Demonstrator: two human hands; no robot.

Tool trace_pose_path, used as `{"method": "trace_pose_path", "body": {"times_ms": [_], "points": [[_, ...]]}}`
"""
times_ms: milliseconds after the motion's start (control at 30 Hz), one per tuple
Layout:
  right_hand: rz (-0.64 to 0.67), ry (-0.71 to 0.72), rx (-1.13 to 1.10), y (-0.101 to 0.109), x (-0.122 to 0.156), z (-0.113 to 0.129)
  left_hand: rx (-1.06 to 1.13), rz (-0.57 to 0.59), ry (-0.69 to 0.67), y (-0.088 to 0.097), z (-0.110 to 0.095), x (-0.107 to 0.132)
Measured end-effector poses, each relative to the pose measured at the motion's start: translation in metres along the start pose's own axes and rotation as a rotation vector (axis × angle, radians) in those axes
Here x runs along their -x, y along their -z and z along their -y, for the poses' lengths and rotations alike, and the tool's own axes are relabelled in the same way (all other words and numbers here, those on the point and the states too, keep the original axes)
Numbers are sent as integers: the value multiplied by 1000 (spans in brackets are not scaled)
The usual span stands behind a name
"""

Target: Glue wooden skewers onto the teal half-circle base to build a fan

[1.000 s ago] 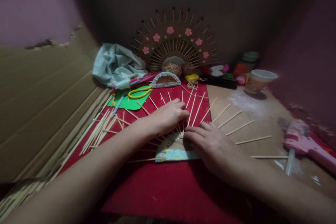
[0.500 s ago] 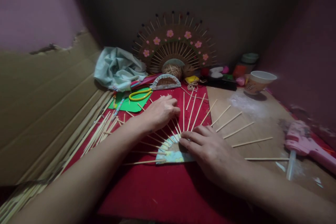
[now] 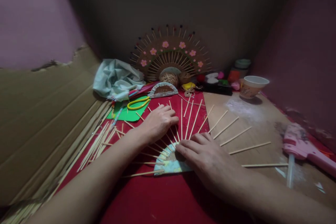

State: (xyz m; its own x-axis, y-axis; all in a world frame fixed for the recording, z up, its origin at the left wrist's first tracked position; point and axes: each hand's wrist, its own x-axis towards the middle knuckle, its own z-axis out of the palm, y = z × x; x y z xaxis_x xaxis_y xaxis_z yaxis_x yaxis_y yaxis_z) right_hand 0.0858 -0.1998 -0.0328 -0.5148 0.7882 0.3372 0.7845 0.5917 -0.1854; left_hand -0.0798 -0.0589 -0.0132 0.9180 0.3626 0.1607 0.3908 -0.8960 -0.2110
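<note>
Head view: the half-round base lies partly under the right hand and reaches out left of it, straight edge running crosswise; that hand is the nearer one. Its fingers sit close together, thumb hidden, so I cannot tell whether it pinches. Ahead and left of it, the left hand curls over some thin sticks, its grip unclear too. Between both hands, the sticks' long axes point away from the base.

Single head-worn view: faces forward and down, close, over left hand and right hand toward dark back wall.
</note>
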Motion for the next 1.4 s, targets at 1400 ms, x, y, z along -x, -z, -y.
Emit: {"method": "trace_pose_path", "body": {"times_ms": [1400], "points": [[-296, -81, -158, 5, 4, -7, 232, -15, 70, -2, -19, 7]]}}
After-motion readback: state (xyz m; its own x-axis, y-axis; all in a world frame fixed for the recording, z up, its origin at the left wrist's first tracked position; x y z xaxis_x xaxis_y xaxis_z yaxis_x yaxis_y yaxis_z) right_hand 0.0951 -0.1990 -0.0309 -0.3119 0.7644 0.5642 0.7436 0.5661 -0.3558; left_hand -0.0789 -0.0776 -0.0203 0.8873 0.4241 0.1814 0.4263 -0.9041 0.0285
